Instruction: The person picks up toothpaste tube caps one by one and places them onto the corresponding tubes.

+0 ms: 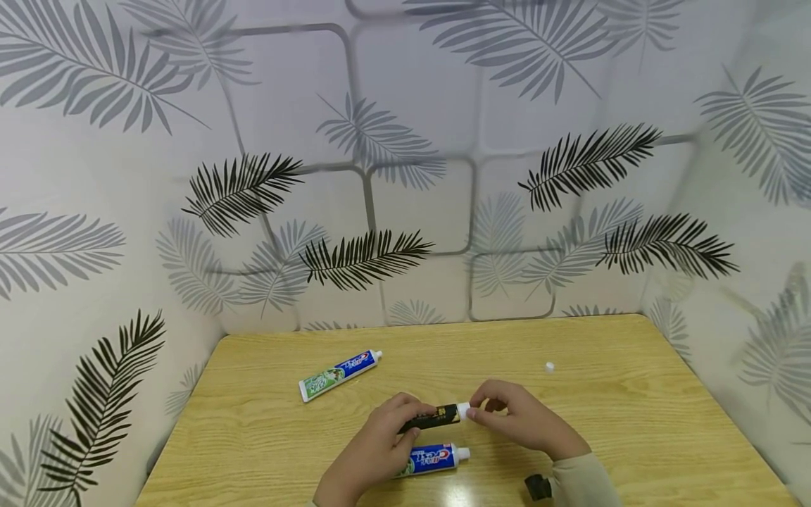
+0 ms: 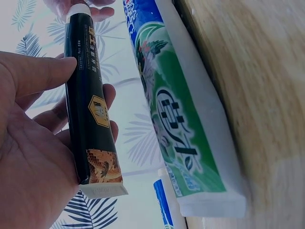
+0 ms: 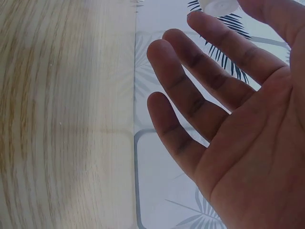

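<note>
My left hand (image 1: 380, 440) grips a black toothpaste tube (image 1: 438, 417), thumb on one side and fingers behind it. In the left wrist view the black tube (image 2: 86, 95) shows gold lettering and a honeycomb picture near its flat end. The thumb and index finger of my right hand (image 1: 522, 420) pinch the white cap (image 1: 464, 410) at the tube's end. Its other fingers are spread loosely in the right wrist view, with the cap (image 3: 219, 6) at the top. A blue and green toothpaste tube (image 1: 437, 458) lies just below, partly hidden by my left hand.
A second blue and green toothpaste tube (image 1: 340, 375) lies at the back left of the wooden table (image 1: 266, 451). Toward the back right sits a small loose white cap (image 1: 550, 367). Behind the table's far edge rises a leaf-patterned wall (image 1: 418, 211).
</note>
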Tool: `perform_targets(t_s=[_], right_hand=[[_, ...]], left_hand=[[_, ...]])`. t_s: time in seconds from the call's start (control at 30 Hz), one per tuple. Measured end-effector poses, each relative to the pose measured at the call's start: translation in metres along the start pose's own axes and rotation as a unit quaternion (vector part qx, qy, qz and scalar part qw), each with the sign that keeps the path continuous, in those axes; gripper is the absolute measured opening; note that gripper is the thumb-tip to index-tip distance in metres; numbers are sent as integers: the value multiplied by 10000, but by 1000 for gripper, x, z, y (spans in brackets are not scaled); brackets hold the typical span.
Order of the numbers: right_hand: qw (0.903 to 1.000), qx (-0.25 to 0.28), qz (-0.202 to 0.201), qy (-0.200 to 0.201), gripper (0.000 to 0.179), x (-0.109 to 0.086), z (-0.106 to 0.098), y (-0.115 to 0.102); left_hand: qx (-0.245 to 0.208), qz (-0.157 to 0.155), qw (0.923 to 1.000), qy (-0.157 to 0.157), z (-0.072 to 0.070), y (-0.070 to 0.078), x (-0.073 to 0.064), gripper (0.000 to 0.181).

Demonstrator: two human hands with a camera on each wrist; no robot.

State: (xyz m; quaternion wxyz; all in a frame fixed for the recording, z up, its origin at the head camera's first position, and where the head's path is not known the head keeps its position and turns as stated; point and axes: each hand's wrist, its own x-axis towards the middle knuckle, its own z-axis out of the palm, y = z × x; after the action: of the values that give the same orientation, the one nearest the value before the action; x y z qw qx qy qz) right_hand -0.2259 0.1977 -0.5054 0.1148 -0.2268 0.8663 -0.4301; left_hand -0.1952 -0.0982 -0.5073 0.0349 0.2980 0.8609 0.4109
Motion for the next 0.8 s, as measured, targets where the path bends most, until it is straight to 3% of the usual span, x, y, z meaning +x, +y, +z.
perform_targets(t_s=[0.4,0.63,0.8], right_hand=[[9998,-15,86,175,24,1,-1,-1],[9995,85,-263,180,32,-3,0,-2],[9990,77,-391,201,24,-2,1,0]], left_hand=[[-14,9,10000,-22,0,1,0,40],[-26,-18,10000,-60,0,2,0,39],[-30,-14,10000,-52,-1,2,0,39]])
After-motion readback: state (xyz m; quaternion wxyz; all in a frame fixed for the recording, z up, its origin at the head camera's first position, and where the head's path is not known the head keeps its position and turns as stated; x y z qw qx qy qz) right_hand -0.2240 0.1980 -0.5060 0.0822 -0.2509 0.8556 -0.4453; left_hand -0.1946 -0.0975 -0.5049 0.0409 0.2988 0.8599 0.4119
